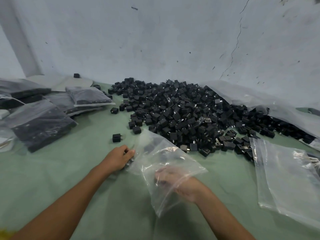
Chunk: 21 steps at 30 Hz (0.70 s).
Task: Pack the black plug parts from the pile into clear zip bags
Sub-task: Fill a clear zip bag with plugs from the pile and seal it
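A big pile of black plug parts lies on the green table, against the wall. A clear zip bag hangs crumpled in front of me, below the pile. My right hand is pushed inside that bag; through the plastic its fingers look curled round dark plug parts. My left hand sits at the bag's left edge, fingers curled round several plug parts with metal prongs showing. One loose plug part stands just above my left hand.
Filled zip bags of black parts are stacked at the left. Flat unfilled clear bags lie at the right. A large plastic sheet spreads behind the pile at the right. The green tabletop shows bare cloth near me.
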Each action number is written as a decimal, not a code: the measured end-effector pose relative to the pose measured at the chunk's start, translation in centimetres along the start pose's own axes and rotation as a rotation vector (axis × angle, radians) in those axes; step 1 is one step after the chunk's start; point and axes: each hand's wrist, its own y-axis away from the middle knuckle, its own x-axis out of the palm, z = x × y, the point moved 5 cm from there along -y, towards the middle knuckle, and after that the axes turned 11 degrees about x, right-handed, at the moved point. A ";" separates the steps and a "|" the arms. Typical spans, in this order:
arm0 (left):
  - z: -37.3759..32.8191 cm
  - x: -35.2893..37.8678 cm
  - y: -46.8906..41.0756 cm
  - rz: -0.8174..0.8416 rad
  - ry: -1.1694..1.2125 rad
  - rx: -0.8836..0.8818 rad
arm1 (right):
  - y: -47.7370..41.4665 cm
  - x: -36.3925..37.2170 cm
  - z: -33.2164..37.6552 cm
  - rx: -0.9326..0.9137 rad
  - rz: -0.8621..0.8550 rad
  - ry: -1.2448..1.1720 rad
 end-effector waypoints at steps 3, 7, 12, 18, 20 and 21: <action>0.1 0.0 0.0 0.000 -0.014 0.011 | 0.0 -1.9 -0.6 -0.064 0.044 -0.167; 0.1 0.1 0.1 0.014 0.006 0.021 | -0.8 -1.5 -0.2 -0.067 0.255 -0.784; 0.4 0.0 -0.1 0.021 -0.032 0.014 | -4.6 0.7 1.6 -0.050 -0.011 -0.338; 0.4 0.1 -0.2 0.012 -0.022 0.020 | -7.0 1.9 3.4 -0.154 -0.151 0.003; 0.3 0.0 -0.1 0.004 -0.042 0.028 | -7.3 2.2 4.2 -0.229 -0.231 0.120; 0.3 0.0 -0.1 0.000 -0.055 0.030 | -7.4 2.4 4.3 -0.261 -0.258 0.134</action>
